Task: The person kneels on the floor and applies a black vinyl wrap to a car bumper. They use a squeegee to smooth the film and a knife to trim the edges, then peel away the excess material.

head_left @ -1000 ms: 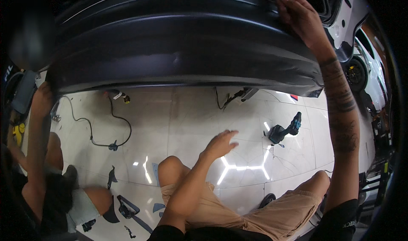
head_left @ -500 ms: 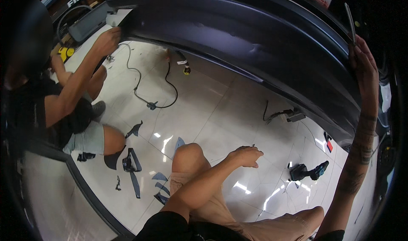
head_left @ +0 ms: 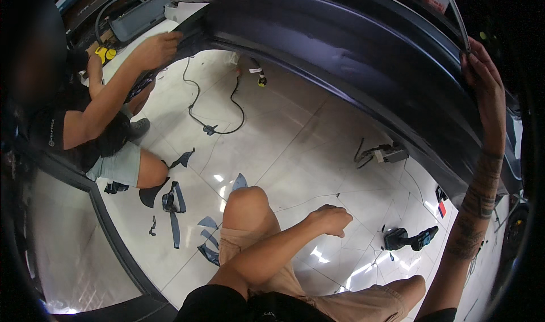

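My right hand [head_left: 484, 75] is raised at the far right, its fingers closed round a slim, slightly curved silver-grey strip [head_left: 458, 24]. That hand rests by the upper edge of the dark, glossy car body panel [head_left: 318, 49], which arches across the top. Whether the strip touches the panel I cannot tell. In front of my knees, my left hand [head_left: 332, 220] hangs above the tiled floor, fingers curled in. What it holds, if anything, is hidden.
A co-worker [head_left: 108, 112] crouches at left, one hand [head_left: 159, 49] near the panel's end. Dark film offcuts [head_left: 176, 231], a black cordless tool [head_left: 410, 238], a grey box with cables [head_left: 389, 153] and a black cord [head_left: 210, 130] lie on the floor. An open door edge [head_left: 119, 254] borders the lower left.
My left hand's fingers have curled in further. The view has shifted a little, and the strip in my right hand leans more to the left. The co-worker's hand has opened out slightly near the panel.
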Action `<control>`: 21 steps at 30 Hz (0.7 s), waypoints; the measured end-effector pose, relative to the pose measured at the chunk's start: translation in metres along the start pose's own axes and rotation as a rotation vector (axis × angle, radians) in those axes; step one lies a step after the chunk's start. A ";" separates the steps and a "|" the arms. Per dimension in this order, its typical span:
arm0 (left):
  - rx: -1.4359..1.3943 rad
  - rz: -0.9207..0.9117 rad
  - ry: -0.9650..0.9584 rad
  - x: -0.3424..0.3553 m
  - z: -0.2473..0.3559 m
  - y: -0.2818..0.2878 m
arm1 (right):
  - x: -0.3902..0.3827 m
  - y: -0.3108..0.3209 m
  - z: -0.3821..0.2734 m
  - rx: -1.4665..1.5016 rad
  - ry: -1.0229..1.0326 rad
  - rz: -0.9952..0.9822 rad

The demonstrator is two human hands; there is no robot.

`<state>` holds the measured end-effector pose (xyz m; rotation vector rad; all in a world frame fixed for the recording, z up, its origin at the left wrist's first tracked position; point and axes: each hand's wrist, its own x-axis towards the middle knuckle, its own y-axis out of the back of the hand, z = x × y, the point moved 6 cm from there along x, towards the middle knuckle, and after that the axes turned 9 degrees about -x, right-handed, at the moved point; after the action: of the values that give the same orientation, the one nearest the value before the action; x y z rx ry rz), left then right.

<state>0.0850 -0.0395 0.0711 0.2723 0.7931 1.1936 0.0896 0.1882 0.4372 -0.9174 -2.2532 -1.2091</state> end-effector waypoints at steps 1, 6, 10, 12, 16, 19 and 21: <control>0.005 -0.008 0.003 0.002 -0.002 -0.002 | 0.001 0.002 0.002 -0.013 0.001 -0.022; -0.001 -0.021 0.009 0.003 -0.003 -0.001 | 0.000 -0.002 0.000 -0.009 -0.009 -0.002; -0.033 0.018 -0.008 0.001 -0.003 0.003 | -0.001 -0.007 -0.010 0.069 -0.009 0.053; -0.033 0.017 -0.009 0.001 -0.004 0.001 | -0.003 -0.011 -0.014 0.093 -0.018 0.075; -0.027 0.008 0.000 0.000 0.000 0.002 | 0.005 -0.001 -0.002 0.073 0.042 -0.150; -0.028 0.024 -0.023 -0.001 0.002 0.002 | 0.002 -0.003 -0.007 0.099 0.048 -0.090; -0.024 0.026 -0.023 -0.002 0.001 0.001 | 0.000 -0.011 -0.012 0.118 0.036 -0.016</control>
<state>0.0847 -0.0407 0.0734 0.2769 0.7574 1.2216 0.0826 0.1741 0.4376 -0.8278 -2.2803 -1.0773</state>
